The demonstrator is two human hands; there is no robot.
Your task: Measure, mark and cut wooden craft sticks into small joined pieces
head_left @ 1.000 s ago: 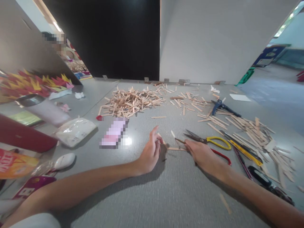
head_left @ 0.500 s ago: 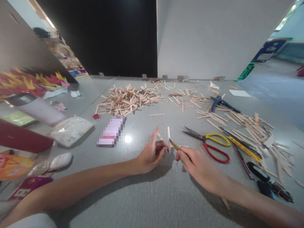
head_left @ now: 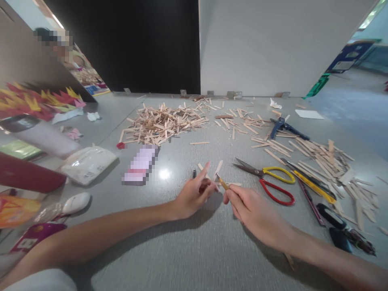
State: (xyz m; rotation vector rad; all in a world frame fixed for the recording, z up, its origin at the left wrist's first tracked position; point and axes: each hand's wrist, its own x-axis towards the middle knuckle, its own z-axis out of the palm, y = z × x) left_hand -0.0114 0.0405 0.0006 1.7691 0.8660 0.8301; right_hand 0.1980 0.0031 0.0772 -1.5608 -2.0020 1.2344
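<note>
Above the middle of the table, my left hand (head_left: pixel 194 192) pinches a thin pale wooden stick (head_left: pixel 219 165) between thumb and fingers, its index finger stretched upward. My right hand (head_left: pixel 247 200) is closed around a slim tool (head_left: pixel 223 184) with a yellow-brown handle and a small metallic tip. The tip meets or nearly meets the stick; I cannot tell its exact kind. Behind the fingers, another stick (head_left: pixel 233 184) lies on the table, partly hidden. Scissors (head_left: pixel 260 173) with one yellow and one red handle lie to the right of my right hand.
A heap of wooden sticks (head_left: pixel 163 123) lies at the back, more sticks (head_left: pixel 330 161) at the right. Blue-handled pliers (head_left: pixel 281 127), a yellow cutter (head_left: pixel 315 186) and keys (head_left: pixel 360 238) are on the right. A phone (head_left: pixel 141 163), plastic packet (head_left: pixel 89 163) and white mouse (head_left: pixel 76 203) are left.
The held stick has turned from nearly upright to leaning right at its top. The tool stays close to it. A small dark object now shows beside my left index finger.
</note>
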